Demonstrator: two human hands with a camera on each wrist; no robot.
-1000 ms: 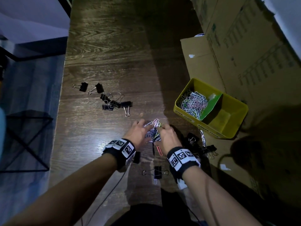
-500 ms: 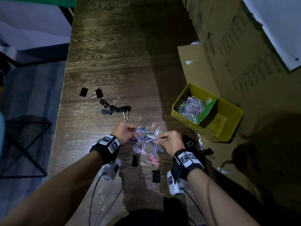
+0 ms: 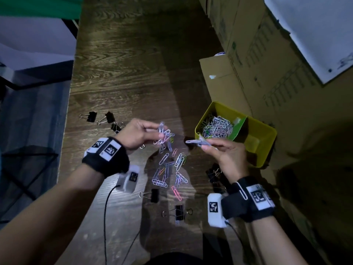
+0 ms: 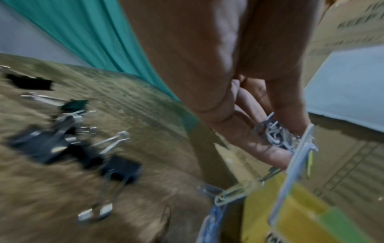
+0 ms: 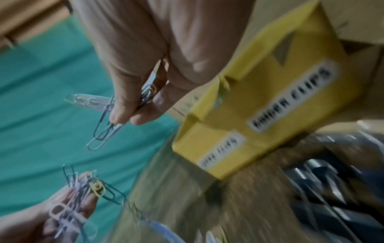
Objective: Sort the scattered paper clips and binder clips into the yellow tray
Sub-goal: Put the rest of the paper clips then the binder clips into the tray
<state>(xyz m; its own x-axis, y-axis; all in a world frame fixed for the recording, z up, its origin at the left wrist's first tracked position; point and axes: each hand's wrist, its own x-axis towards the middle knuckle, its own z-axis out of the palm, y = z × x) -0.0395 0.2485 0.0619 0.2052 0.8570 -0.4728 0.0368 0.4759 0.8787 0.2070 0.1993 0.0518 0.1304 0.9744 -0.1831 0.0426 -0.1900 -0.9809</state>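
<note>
Both hands are lifted above the table, each pinching paper clips. The left hand holds a tangled bunch; the right hand grips a smaller bundle just short of the yellow tray, which sits at the table's right edge. To do this well, the person should carry each handful fully over the tray's clip-filled left compartment before loosening the fingers, since dangling clips may drop. More paper clips and binder clips lie near the front edge.
</note>
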